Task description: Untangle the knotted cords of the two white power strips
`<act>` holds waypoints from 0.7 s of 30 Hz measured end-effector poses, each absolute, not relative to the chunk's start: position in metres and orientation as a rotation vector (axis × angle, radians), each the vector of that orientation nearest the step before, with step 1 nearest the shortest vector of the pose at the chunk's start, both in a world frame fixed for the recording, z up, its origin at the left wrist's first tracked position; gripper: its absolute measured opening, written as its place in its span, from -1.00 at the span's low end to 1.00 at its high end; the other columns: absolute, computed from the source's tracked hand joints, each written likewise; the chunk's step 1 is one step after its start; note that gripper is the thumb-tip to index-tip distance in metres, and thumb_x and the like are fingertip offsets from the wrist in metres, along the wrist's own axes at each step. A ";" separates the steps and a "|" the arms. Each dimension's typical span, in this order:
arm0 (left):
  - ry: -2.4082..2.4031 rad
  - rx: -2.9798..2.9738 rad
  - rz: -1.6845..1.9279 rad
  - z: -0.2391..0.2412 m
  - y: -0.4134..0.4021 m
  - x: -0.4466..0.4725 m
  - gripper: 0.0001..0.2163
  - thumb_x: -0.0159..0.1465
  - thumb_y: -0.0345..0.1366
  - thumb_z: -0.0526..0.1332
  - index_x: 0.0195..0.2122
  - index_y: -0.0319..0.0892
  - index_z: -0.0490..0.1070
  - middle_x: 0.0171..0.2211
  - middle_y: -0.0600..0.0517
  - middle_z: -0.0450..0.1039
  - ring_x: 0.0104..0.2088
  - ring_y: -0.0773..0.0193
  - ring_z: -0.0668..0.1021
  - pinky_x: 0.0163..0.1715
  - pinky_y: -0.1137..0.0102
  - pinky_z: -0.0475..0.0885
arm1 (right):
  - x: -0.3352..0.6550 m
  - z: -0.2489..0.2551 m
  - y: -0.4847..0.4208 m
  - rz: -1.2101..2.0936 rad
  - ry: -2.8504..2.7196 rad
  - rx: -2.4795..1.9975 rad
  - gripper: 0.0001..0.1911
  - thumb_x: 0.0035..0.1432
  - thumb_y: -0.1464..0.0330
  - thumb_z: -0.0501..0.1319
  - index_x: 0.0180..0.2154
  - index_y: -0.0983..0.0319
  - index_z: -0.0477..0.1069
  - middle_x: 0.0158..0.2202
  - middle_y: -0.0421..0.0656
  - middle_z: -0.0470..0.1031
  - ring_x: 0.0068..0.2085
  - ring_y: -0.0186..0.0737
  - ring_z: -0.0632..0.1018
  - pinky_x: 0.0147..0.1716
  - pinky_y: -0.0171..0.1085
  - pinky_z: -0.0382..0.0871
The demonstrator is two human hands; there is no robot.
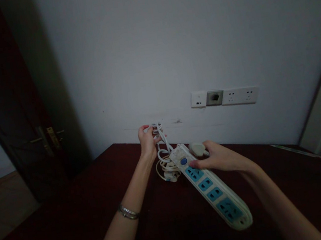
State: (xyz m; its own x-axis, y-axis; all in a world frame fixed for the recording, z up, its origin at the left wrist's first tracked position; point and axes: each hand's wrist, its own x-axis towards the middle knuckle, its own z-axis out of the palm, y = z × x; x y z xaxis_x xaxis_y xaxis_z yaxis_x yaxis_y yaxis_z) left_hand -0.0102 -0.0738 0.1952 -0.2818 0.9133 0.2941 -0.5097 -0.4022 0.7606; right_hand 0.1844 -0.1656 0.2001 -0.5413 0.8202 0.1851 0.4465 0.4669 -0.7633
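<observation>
Power strip (212,191) is in the air over the dark red worktop (74,231), near end unsupported and pointing back at the wearer, switch end up by the hands. Right hand (223,158) is closed on the switch end only, thumb on the face by the first blue outlet, with a white plug (198,148) tucked at the fingers. Can't tell if the plug is pinched or just resting there. Risk 1: long lever, short grip. If the grip slackens, the free end drops and hits the worktop. Risk 2: the plug is the loose item, so a tug on its lead could pop it out of the hand and let it swing. Further out, the cable (164,158) hangs in untidy loops between the hands, with the lower coils touching or just above the worktop, can't tell which. Left hand (147,140) is closed around the upper bunch of loops. Risk 3: pulling the hands apart with loops crossed would cinch a knot or strain the lead where it enters the strip. Far side: wall sockets (239,96) sit well apart from everything held, dark door (13,131) at far left. Light is poor, so cable damage would be easy to miss.
</observation>
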 end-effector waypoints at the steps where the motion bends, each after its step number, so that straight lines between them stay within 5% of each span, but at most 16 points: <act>1: 0.644 0.903 1.817 0.196 -0.077 -0.008 -0.81 0.13 -0.42 0.15 -0.27 -0.15 0.13 -0.44 0.10 0.38 -0.48 0.36 0.53 -0.46 0.40 0.47 | 0.185 0.200 -0.165 0.924 -2.171 -1.057 -0.74 -0.01 0.22 0.23 -0.38 0.32 0.42 -0.45 -0.19 0.43 -0.46 -0.38 0.38 -0.49 -0.40 0.25; 5: 0.498 1.020 1.648 0.208 -0.103 0.000 -0.73 0.09 -0.34 0.24 -0.24 -0.14 0.16 -0.40 0.11 0.35 -0.57 0.39 0.50 -0.59 0.49 0.38 | 0.187 0.198 -0.165 1.004 -2.137 -1.059 -0.72 -0.04 0.21 0.27 -0.37 0.31 0.42 -0.44 -0.19 0.46 -0.46 -0.36 0.41 -0.47 -0.39 0.28; 9: 0.322 1.104 1.532 0.230 -0.136 -0.003 -0.72 0.04 -0.44 0.26 -0.24 -0.15 0.24 -0.49 0.15 0.29 -0.70 0.56 0.28 -0.76 0.62 0.07 | 0.185 0.202 -0.169 1.042 -2.142 -1.012 -0.64 -0.08 0.16 0.31 -0.32 0.30 0.47 -0.37 -0.14 0.50 -0.38 -0.29 0.47 -0.38 -0.33 0.34; 14: 0.313 1.208 1.489 0.253 -0.167 -0.018 -0.74 0.02 -0.49 0.23 -0.27 -0.12 0.30 -0.55 0.16 0.26 -0.73 0.58 0.17 -0.79 0.61 -0.06 | 0.216 0.218 -0.176 0.653 -1.991 -1.025 -0.64 0.05 0.08 0.20 -0.45 0.25 0.52 -0.31 -0.09 0.52 -0.23 -0.21 0.50 -0.23 -0.26 0.32; 16: 0.362 1.314 1.416 0.262 -0.172 -0.029 -0.75 0.00 -0.49 0.25 -0.29 -0.12 0.33 -0.60 0.16 0.23 -0.75 0.57 0.17 -0.80 0.60 -0.08 | 0.246 0.228 -0.178 0.460 -1.833 -1.105 -0.58 0.03 0.04 0.20 -0.53 0.28 0.48 -0.36 -0.04 0.49 -0.29 -0.22 0.48 -0.33 -0.27 0.30; 18: 0.444 1.440 1.294 0.272 -0.174 -0.042 -0.75 -0.03 -0.49 0.27 -0.30 -0.14 0.38 -0.63 0.15 0.23 -0.77 0.56 0.17 -0.82 0.58 -0.10 | 0.282 0.239 -0.180 0.390 -1.609 -1.224 -0.53 -0.01 -0.01 0.21 -0.36 0.30 0.50 -0.56 -0.11 0.39 -0.54 -0.36 0.35 -0.56 -0.31 0.16; 21: 0.602 1.629 1.184 0.283 -0.171 -0.061 -0.72 -0.05 -0.48 0.31 -0.27 -0.18 0.45 -0.61 0.08 0.31 -0.78 0.52 0.23 -0.83 0.56 -0.10 | 0.337 0.256 -0.184 0.269 -1.221 -1.293 -0.51 -0.01 0.02 0.22 -0.33 0.36 0.46 -0.64 -0.18 0.26 -0.62 -0.46 0.26 -0.60 -0.29 0.09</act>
State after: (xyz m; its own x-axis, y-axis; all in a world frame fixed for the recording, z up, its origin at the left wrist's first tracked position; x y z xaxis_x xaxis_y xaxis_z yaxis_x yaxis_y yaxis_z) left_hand -0.0609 -0.1711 0.2831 0.3984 0.8199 0.4112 -0.1515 -0.3834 0.9111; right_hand 0.3372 -0.1840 0.2555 0.4080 0.7437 0.5295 0.4529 0.3387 -0.8247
